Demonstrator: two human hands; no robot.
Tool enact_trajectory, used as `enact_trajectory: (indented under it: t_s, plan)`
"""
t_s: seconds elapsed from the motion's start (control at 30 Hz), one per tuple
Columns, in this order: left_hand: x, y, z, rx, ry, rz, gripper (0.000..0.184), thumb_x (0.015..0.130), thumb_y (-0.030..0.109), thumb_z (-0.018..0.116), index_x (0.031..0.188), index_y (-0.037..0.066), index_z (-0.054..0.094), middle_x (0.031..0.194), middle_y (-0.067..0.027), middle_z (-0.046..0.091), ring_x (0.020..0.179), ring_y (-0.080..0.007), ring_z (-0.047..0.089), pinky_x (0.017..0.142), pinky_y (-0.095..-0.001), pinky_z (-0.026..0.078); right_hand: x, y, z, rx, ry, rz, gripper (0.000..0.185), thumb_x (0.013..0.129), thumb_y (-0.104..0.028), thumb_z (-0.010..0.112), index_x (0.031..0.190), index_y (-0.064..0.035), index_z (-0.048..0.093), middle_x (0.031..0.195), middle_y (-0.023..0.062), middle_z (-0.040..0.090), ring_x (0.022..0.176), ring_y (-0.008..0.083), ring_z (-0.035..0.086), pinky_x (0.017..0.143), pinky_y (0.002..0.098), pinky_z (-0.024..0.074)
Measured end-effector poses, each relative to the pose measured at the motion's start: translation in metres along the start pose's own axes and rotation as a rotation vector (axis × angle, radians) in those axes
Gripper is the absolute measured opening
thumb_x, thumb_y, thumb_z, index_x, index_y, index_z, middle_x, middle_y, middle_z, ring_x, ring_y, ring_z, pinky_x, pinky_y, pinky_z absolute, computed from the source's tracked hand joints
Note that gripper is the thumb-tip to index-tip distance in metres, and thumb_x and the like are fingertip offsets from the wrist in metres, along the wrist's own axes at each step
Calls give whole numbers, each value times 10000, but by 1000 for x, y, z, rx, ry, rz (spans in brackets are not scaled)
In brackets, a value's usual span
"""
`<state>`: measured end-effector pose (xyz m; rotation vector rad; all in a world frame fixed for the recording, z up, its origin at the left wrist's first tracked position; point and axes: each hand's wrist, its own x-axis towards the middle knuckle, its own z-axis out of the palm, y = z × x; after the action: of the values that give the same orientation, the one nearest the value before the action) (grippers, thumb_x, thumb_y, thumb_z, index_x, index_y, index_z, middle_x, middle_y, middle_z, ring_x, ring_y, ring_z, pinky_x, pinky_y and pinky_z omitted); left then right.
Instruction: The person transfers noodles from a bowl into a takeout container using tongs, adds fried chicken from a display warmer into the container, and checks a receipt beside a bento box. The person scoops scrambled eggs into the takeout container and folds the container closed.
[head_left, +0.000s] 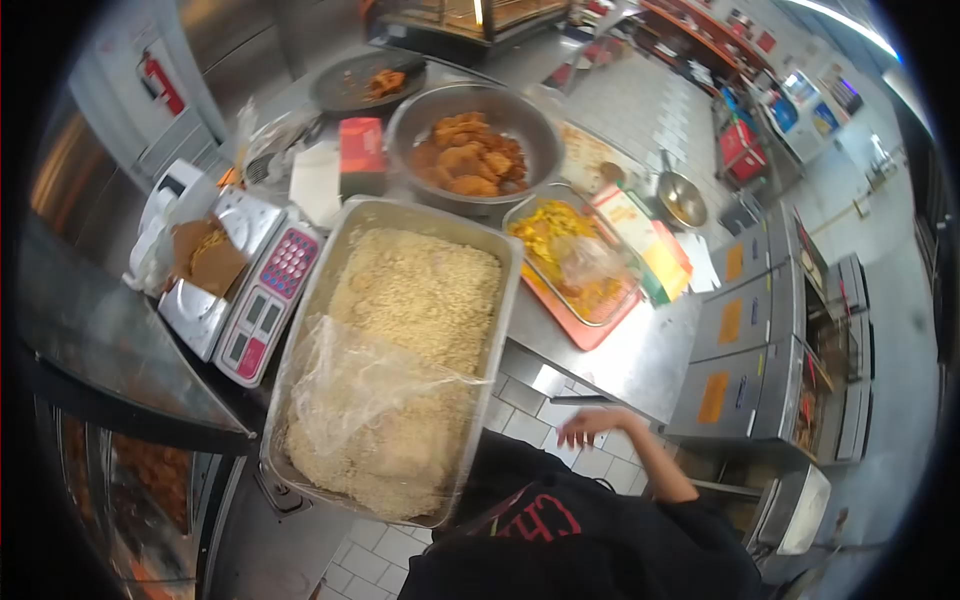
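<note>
1. My right fingers [572, 432] are hanging free beside the tub [507, 270].
2. Bare surface [652, 348] is lying open right of the pink tray [582, 336].
3. A bowl [424, 128] is blocking the tub's far end, a scale [270, 298] crowding its left.
4. Plastic [345, 378] is covering some crumbs [420, 285].

Bright, cool indoor light, fairly even. Visible source: overhead strip light [848, 22], well beyond the right side of the counter [645, 365], burnt out to white. Warmer yellow glow in the glass case [470, 18] past the counter's far edge. Glare: pale sheen on bare steel towards the counter's near right corner; thin glints along creases of the plastic sheet [350, 385]. Shadows soft; black shirt [590, 560] swallows most detail. Strong wide-lens bowing, straight lines curved outward; corners fall to black, bluish fringe along right rim. Crumbs [425, 290] readable, slightly soft; distant shelves [700, 38] smeared.
</note>
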<state>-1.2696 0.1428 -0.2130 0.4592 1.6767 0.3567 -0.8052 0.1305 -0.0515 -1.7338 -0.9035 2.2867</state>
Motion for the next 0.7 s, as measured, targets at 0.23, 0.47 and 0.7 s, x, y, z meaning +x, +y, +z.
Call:
enact_trajectory:
  t_s: [0.23,0.47,0.7]
  plan:
    - [-4,12,23,243,-157,6,273,908,292,423,851,60,554,639,-81,549,539,-156,540,460,-281,419,-14,64,37,34,162,39,638,889,-551,375,1078,11,611,1104,101,608,1077,207,527,885,340,449]
    - [-4,65,49,350,-45,70,268,899,279,427,834,59,565,650,-95,564,546,-176,553,468,-299,430,-151,-11,-276,-436,1509,-292,196,788,-186,551,785,-23,658,635,131,628,594,211,610,552,350,468]
    - [-7,106,76,401,171,73,264,890,266,430,817,58,577,661,-108,579,553,-196,567,476,-317,440,-137,50,-628,-979,1933,6,620,727,-333,662,1189,27,459,1215,256,451,1119,401,421,944,452,339]
